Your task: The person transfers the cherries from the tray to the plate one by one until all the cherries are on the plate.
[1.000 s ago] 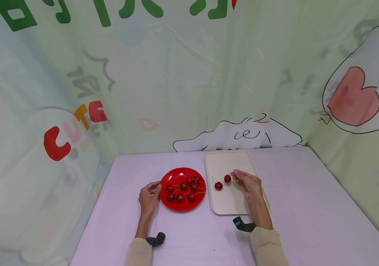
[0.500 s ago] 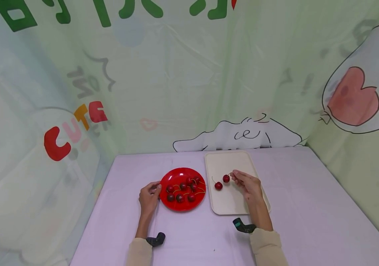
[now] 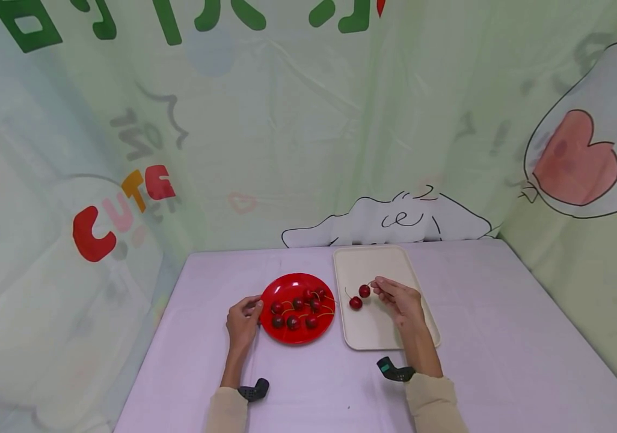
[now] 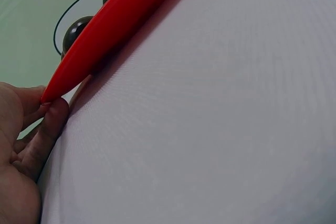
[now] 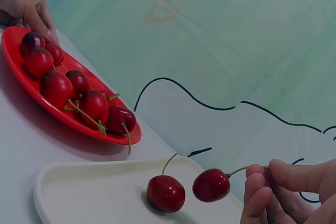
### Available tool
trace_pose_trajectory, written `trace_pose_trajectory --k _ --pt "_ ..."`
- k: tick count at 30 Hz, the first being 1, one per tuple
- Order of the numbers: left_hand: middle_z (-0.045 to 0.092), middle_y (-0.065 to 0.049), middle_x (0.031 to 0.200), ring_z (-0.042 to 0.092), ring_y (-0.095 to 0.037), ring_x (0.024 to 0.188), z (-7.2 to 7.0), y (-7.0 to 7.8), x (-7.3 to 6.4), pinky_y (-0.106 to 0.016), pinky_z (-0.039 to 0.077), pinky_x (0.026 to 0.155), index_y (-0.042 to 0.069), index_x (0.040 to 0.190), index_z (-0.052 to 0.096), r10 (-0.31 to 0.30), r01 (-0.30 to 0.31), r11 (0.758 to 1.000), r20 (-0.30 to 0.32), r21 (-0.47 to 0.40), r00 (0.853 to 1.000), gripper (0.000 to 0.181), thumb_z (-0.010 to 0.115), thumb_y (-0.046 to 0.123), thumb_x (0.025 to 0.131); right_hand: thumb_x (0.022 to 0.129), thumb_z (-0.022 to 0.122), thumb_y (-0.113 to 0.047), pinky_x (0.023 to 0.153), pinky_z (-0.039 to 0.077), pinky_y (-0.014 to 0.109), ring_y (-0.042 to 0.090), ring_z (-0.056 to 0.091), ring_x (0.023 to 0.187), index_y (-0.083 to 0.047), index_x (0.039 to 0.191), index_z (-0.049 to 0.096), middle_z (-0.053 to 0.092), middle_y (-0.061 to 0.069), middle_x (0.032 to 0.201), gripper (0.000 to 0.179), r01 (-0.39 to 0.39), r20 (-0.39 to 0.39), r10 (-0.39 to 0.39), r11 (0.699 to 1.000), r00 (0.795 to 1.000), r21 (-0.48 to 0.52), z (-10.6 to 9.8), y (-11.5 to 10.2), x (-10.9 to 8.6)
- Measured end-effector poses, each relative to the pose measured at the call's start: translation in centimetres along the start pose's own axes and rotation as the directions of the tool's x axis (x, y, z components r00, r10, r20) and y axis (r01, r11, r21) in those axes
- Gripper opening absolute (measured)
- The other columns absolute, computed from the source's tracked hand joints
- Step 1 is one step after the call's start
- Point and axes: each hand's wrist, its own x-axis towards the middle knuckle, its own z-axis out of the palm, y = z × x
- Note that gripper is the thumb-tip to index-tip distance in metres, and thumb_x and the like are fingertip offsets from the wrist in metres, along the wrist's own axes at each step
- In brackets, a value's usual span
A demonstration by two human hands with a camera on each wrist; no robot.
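Note:
My left hand (image 3: 242, 322) pinches the left rim of a red plate (image 3: 299, 281) between thumb and fingers; the left wrist view shows the rim (image 4: 100, 51) held close up. Several dark red cherries with green stems lie on that plate. By its stem, my right hand (image 3: 403, 300) pinches a single cherry (image 3: 364, 291) above a cream tray (image 3: 379, 331). In the right wrist view this held cherry (image 5: 211, 185) hangs beside another cherry (image 5: 166, 194), which sits on the tray with its stem up. A small gap separates the two.
Plate and tray stand side by side on a table with a pale lilac cloth (image 3: 308, 391). A printed curtain (image 3: 319, 144) hangs behind and at both sides. Each wrist wears a dark camera mount (image 3: 254, 390).
My right hand has shifted slightly left with the held cherry, bringing it closer to the cherry on the tray. The left hand and the plate have stayed put.

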Motion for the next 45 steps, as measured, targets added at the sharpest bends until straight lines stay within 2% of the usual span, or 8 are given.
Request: trace_pose_trajectory --k 8,18,24,35,40,45 --pt "0.08 -0.016 0.12 0.069 -0.017 0.081 0.0 0.0 -0.1 -0.013 0.055 0.067 0.009 0.129 0.08 -0.005 0.005 1.0 0.005 -0.003 1.0 0.025 0.071 0.018 0.107 0.104 0.071 -0.002 0.073 0.059 0.014 0.006 0.077 0.073 -0.016 0.085 0.086 0.083 -0.001 0.081 0.028 -0.01 0.024 0.009 0.999 1.0 0.03 0.6 -0.2 -0.5" --pt "0.08 -0.016 0.119 0.068 -0.015 0.083 -0.1 0.1 0.0 -0.014 0.055 0.067 0.008 0.128 0.08 -0.004 0.004 1.0 0.01 0.003 1.0 0.025 0.071 0.018 0.107 0.103 0.073 -0.005 0.075 0.06 0.015 0.006 0.077 0.076 -0.014 0.091 0.086 0.083 -0.003 0.083 0.02 0.011 0.033 -0.01 1.0 0.999 -0.016 1.3 0.2 -0.7" --pt "0.08 -0.016 0.118 0.068 -0.015 0.081 0.0 0.0 0.0 -0.015 0.056 0.066 0.007 0.128 0.08 0.018 -0.018 1.0 0.007 0.006 1.0 0.024 0.07 0.017 0.107 0.103 0.074 -0.005 0.076 0.06 0.015 0.006 0.077 0.078 -0.014 0.093 0.086 0.084 -0.004 0.084 0.018 0.036 0.05 -0.034 0.998 0.998 -0.055 1.6 0.5 -0.8" --pt "0.08 -0.016 0.119 0.069 -0.016 0.082 0.0 0.0 -0.1 -0.014 0.055 0.067 0.009 0.128 0.08 -0.009 0.009 1.0 0.014 -0.011 1.0 0.024 0.071 0.017 0.107 0.103 0.075 -0.006 0.077 0.06 0.015 0.006 0.077 0.08 -0.013 0.097 0.086 0.084 -0.004 0.087 0.014 0.034 0.089 -0.026 0.996 0.996 -0.087 2.1 1.1 -1.2" --pt "0.08 -0.016 0.121 0.071 -0.018 0.084 0.0 0.0 0.0 -0.013 0.056 0.069 0.009 0.129 0.08 -0.01 0.01 1.0 0.014 -0.015 1.0 0.025 0.07 0.018 0.108 0.103 0.075 -0.007 0.079 0.061 0.016 0.007 0.076 0.082 -0.01 0.102 0.087 0.083 -0.004 0.088 0.012 0.03 0.093 -0.022 0.995 0.995 -0.096 2.6 1.1 -1.5" --pt "0.079 -0.016 0.122 0.071 -0.017 0.086 0.0 0.0 -0.1 -0.014 0.057 0.069 0.008 0.129 0.079 -0.01 0.01 1.0 0.013 -0.012 1.0 0.025 0.07 0.019 0.108 0.104 0.074 -0.009 0.084 0.062 0.017 0.007 0.077 0.083 -0.003 0.118 0.083 0.083 -0.004 0.09 0.017 0.016 0.091 -0.006 0.993 0.996 -0.116 3.1 1.2 -1.5"
